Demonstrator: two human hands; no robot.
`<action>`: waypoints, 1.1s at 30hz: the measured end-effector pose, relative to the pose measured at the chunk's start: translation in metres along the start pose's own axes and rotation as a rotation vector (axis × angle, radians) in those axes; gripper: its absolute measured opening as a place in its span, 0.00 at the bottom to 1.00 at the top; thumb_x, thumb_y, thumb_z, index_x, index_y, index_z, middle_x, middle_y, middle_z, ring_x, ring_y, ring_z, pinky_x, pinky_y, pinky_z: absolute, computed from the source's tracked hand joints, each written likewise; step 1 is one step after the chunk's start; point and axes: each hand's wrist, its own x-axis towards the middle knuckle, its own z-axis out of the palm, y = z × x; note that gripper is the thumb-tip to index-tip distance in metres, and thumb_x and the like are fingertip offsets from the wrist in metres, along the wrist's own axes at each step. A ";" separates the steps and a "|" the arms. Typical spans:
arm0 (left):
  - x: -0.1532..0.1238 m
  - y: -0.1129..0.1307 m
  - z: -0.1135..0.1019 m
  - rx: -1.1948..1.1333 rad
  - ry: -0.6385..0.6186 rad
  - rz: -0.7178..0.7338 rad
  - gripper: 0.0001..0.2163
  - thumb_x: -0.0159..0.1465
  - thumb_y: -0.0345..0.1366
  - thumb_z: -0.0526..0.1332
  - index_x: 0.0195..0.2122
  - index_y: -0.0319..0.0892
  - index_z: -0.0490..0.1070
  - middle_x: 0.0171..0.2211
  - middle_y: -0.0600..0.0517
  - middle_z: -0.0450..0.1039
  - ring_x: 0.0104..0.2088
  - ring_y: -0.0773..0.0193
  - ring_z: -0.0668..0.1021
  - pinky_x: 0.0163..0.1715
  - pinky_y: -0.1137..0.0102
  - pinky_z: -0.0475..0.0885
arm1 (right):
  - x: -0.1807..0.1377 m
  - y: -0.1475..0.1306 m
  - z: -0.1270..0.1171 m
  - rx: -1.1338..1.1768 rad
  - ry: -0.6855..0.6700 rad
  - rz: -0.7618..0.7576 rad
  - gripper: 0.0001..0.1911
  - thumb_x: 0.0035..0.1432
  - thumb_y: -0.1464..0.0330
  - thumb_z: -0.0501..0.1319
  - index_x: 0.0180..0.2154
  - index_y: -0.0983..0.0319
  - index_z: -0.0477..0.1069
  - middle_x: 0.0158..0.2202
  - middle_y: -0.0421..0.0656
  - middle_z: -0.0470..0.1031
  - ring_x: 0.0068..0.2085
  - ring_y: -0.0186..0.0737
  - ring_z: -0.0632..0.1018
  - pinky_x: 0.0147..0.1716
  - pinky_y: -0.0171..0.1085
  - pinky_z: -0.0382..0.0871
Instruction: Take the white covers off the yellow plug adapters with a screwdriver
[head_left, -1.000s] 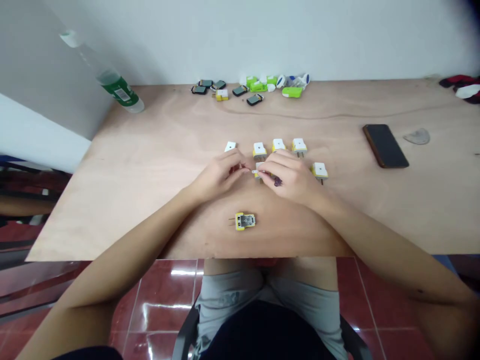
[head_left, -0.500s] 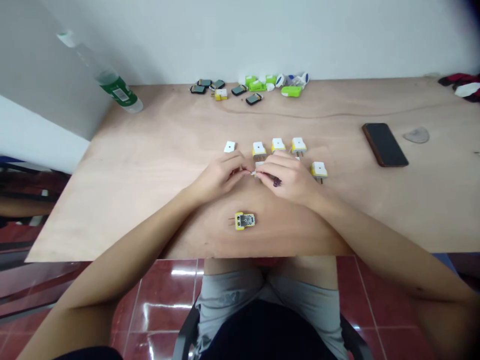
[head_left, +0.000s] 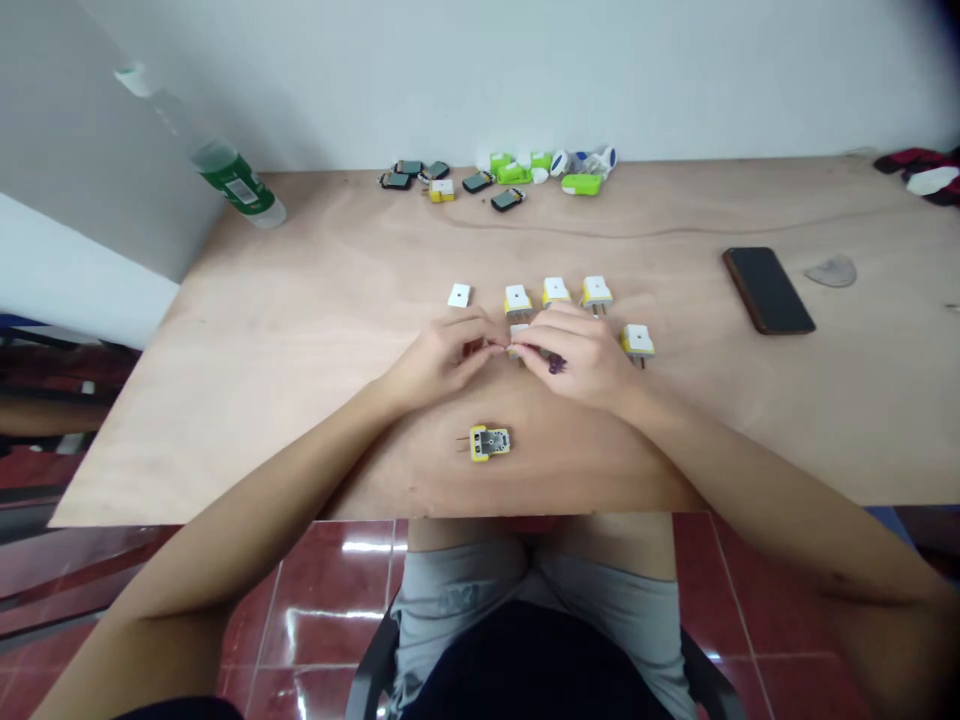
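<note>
My left hand (head_left: 451, 355) and my right hand (head_left: 581, 358) meet tip to tip over the middle of the table. Both are closed in a pinch; a tiny pale thing shows between the fingertips, too small to name. Something dark purple (head_left: 556, 364) shows at the curled fingers of my right hand. White and yellow electric plugs (head_left: 597, 291) stand beyond and beside that hand, some partly hidden by it. Nearer me lies an opened plug half (head_left: 491, 442), its hollow inside facing up and its pins pointing left. A loose white cover (head_left: 460, 295) rests beyond my left hand.
Along the wall lie several dark grey pieces (head_left: 508, 199), a yellow and white plug (head_left: 442, 190) and bright green parts (head_left: 582, 184). A bottle with a green label (head_left: 240, 187) stands at the back left. A phone (head_left: 769, 290) lies at the right, on the wooden table (head_left: 300, 300).
My left fingers have shifted slightly and their tips now sit closer to the right ones, with less of the pale thing showing. The loose white cover is more fully visible. Other things stay put.
</note>
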 end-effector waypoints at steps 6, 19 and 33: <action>-0.001 0.004 0.005 -0.330 0.083 -0.228 0.11 0.76 0.43 0.72 0.50 0.41 0.88 0.47 0.42 0.90 0.45 0.58 0.88 0.46 0.66 0.83 | 0.002 -0.001 -0.003 0.029 0.079 0.010 0.07 0.74 0.75 0.68 0.46 0.57 0.83 0.39 0.45 0.87 0.41 0.47 0.85 0.45 0.49 0.82; 0.002 0.007 0.014 -0.738 0.140 -0.411 0.13 0.64 0.43 0.84 0.42 0.40 0.90 0.37 0.46 0.90 0.31 0.66 0.84 0.33 0.71 0.83 | 0.006 -0.007 -0.004 0.065 0.088 0.005 0.06 0.76 0.74 0.67 0.47 0.57 0.81 0.39 0.45 0.86 0.40 0.47 0.84 0.45 0.49 0.81; -0.001 0.007 0.012 -0.484 0.126 -0.236 0.09 0.71 0.40 0.78 0.44 0.39 0.87 0.40 0.44 0.88 0.38 0.64 0.86 0.41 0.71 0.83 | 0.003 -0.003 -0.005 0.067 -0.049 0.005 0.06 0.75 0.75 0.66 0.46 0.58 0.78 0.41 0.46 0.85 0.43 0.49 0.82 0.48 0.52 0.78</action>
